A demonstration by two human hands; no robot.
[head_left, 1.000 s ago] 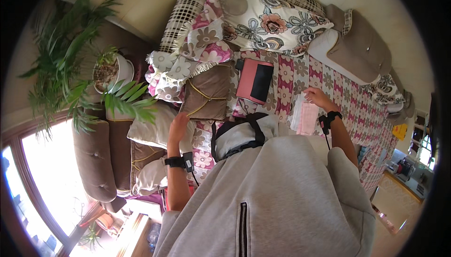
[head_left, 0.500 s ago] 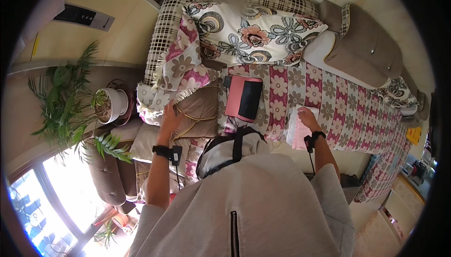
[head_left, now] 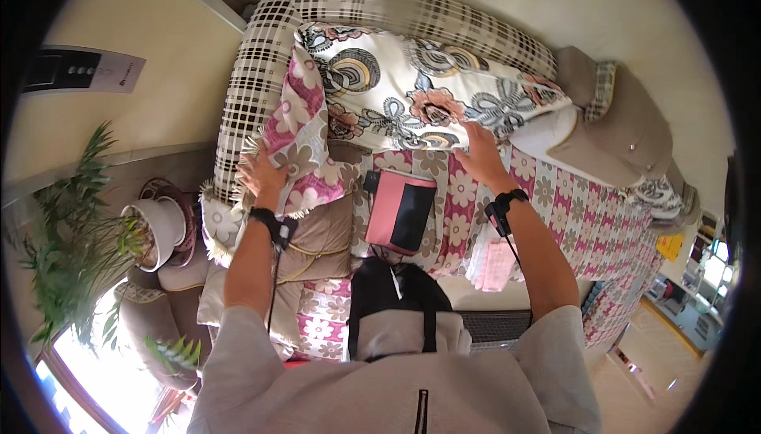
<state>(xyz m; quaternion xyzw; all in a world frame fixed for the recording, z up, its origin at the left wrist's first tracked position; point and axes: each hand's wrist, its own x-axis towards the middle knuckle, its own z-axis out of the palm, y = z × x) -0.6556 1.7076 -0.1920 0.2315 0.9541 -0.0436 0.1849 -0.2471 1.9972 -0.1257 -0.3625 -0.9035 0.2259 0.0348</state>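
Note:
My left hand (head_left: 263,179) rests with fingers apart on the fringed edge of a pink, white and grey flowered sofa cover (head_left: 305,137) draped over the sofa's left arm. Further right, my right hand (head_left: 482,160) reaches to the lower edge of a white cloth with large flowers (head_left: 388,93), which lies along the backrest. Its fingers are stretched out and its thumb stands apart. Below my hands, a pink and black rectangular case (head_left: 402,212) lies on the seat. A folded pale pink cloth (head_left: 490,260) hangs at the seat's front edge.
A checked sofa back (head_left: 261,61) curves round behind. Brown cushions (head_left: 626,137) lean at the right. To the left stand a white plant pot (head_left: 162,232) and a leafy plant (head_left: 67,228). A yellow object (head_left: 670,245) sits at the far right.
My right hand has left the folded pink cloth and moved up to the white flowered cloth. My left hand has shifted up along the fringed cover. The view has tilted and shifted too.

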